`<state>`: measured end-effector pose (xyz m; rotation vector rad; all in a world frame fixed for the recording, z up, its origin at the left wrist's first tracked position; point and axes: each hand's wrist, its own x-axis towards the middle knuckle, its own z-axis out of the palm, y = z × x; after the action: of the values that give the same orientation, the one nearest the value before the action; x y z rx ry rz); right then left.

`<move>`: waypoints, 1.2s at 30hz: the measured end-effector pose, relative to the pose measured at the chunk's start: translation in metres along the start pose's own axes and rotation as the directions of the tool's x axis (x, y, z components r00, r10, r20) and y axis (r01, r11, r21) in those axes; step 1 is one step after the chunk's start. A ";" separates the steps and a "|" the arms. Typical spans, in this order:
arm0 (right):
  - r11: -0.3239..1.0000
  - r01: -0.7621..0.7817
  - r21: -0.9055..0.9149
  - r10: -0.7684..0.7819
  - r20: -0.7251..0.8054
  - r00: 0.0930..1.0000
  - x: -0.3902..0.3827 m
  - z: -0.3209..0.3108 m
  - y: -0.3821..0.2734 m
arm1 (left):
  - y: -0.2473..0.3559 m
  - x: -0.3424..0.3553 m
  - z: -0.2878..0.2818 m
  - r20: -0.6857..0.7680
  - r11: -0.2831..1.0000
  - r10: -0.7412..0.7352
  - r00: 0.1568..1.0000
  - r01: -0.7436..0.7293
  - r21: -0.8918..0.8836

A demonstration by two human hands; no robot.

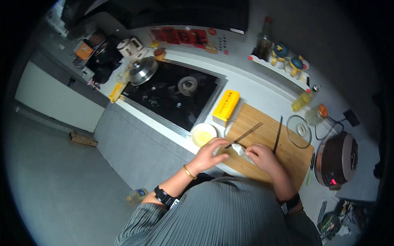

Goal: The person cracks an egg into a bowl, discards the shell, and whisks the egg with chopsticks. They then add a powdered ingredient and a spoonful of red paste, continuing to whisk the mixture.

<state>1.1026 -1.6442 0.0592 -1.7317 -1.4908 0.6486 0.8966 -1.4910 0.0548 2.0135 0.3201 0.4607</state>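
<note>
A wooden cutting board (297,162) lies on the counter in front of me, with a pair of dark chopsticks (250,130) across it and a long dark stick (278,133) to the right. My right hand (262,158) is closed on a crumpled white wrapper (239,150) over the board. My left hand (211,155) is beside the wrapper's left end, fingers apart and curved, near a white bowl (203,134) with something yellow inside. A yellow box (225,107) stands just behind, at the board's left corner.
A black cooktop (160,96) with a steel lid (143,71) is at left. A glass lid (295,131), jar (316,115), oil bottle (301,100) and brown cooker (336,160) are at right. A condiment shelf (278,71) is behind. A bottle (137,196) sits on the floor.
</note>
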 end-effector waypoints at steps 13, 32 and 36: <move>0.820 0.573 -0.003 -0.568 -0.142 0.811 0.024 -0.059 -0.162 | 0.153 0.008 -0.054 -0.117 0.829 0.471 0.874 -0.393 0.397; 0.154 0.964 0.215 -0.862 -0.448 0.238 -0.024 -0.075 -0.206 | 0.269 -0.013 -0.043 -0.052 0.676 0.737 0.674 -0.736 0.028; 0.119 0.985 0.124 -0.771 -0.614 0.170 -0.027 -0.058 -0.209 | 0.267 -0.011 -0.035 -0.090 0.679 0.727 0.680 -0.732 -0.048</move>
<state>1.0168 -1.6742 0.2584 -0.1892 -1.5223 -0.0740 0.8787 -1.5909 0.3043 1.9861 -0.5095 1.0213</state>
